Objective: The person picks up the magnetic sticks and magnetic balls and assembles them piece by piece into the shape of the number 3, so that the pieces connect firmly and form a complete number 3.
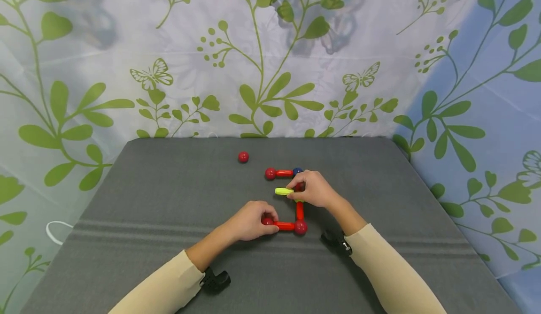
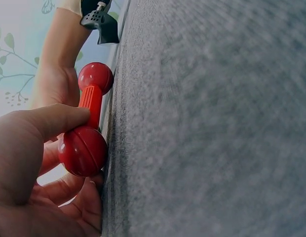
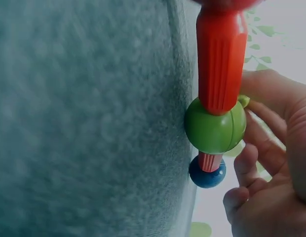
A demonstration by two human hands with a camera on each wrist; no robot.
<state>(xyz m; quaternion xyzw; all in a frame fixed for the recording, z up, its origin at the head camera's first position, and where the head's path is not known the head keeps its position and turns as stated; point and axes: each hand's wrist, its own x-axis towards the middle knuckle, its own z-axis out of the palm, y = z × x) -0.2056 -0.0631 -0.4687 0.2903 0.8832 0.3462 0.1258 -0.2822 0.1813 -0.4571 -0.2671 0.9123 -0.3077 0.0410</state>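
A chain of plastic balls and rods lies on the table. From a red ball point(image 1: 270, 173) it runs along a red rod point(image 1: 284, 173) to a blue ball point(image 3: 207, 173), then through a green ball point(image 3: 215, 126) down to a red corner ball point(image 1: 300, 227) and left to a red end ball point(image 2: 83, 151). My left hand point(image 1: 252, 221) grips this end, thumb on the bottom red rod point(image 2: 93, 101), fingers behind the ball. My right hand point(image 1: 314, 190) pinches a yellow rod point(image 1: 283, 191) by its right end between thumb and forefinger, beside the green ball.
A loose red ball point(image 1: 243, 157) lies toward the back of the grey cloth-covered table point(image 1: 169, 178). Behind it hangs a leaf-patterned curtain point(image 1: 190, 70). A white cable point(image 1: 52, 232) loops at the left edge.
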